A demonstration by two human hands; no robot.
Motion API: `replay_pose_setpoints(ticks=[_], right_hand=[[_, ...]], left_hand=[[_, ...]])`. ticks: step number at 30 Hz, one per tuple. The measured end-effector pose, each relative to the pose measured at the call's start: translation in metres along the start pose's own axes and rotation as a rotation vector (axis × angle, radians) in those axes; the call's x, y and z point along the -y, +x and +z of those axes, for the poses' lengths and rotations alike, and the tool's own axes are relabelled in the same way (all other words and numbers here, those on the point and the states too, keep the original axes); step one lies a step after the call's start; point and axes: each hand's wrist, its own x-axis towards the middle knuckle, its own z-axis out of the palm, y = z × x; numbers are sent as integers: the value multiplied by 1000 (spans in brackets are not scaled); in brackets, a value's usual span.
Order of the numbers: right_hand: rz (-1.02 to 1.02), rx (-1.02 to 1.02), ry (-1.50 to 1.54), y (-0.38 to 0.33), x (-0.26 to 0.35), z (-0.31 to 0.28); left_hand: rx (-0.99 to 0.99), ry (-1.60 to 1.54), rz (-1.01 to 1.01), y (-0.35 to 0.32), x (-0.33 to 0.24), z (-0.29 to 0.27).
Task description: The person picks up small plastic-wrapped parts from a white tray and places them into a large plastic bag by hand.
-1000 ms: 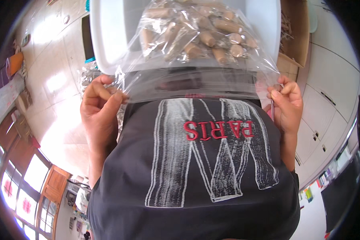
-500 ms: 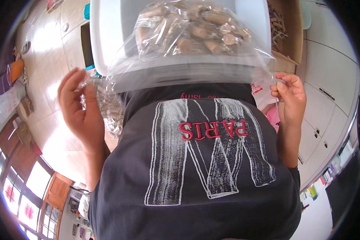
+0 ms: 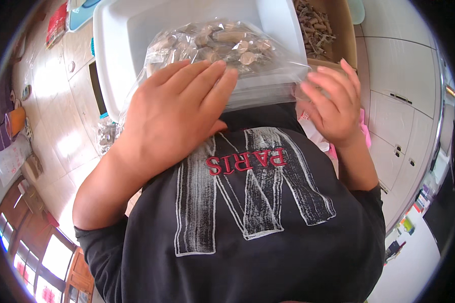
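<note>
A clear plastic bag (image 3: pixel 253 83) of brown, woody-looking chunks (image 3: pixel 230 38) rests at the near side of a white plastic tub (image 3: pixel 108 65), its flat mouth end toward my body. My left hand (image 3: pixel 174 108) reaches across the bag's near left part, palm down, its fingers stretched out; it is slightly blurred, and whether it presses the film I cannot tell. At the bag's right corner is my right hand (image 3: pixel 333 108), fingers spread and smeared a little by motion, with nothing visibly held. The bag's left corner is hidden behind my left hand and forearm.
To the tub's right stands a cardboard box (image 3: pixel 345 30) with loose brown pieces (image 3: pixel 316 33). Another clear bag (image 3: pixel 106 135) lies low on the left, partly hidden by my arm. White cabinets (image 3: pixel 402 70) line the right; a tiled floor (image 3: pixel 55 111) stretches left.
My left hand has left the bag's left corner and swung right, over the bag. My right hand has let go of the right corner and opened. The whole view has shifted slightly.
</note>
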Motion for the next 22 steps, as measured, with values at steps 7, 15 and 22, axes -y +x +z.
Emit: replay_pose_setpoints(ticks=[7,15,22], right_hand=[[315,-673,275,36,-38,-5],[913,-116,2240,71,10,50],[819,-190,2589,135,-1,123]], left_hand=[[85,-244,-251,39,74,-11],[-5,-379,-593,112,114,-92],[-33,253,-1,67,1,-88]])
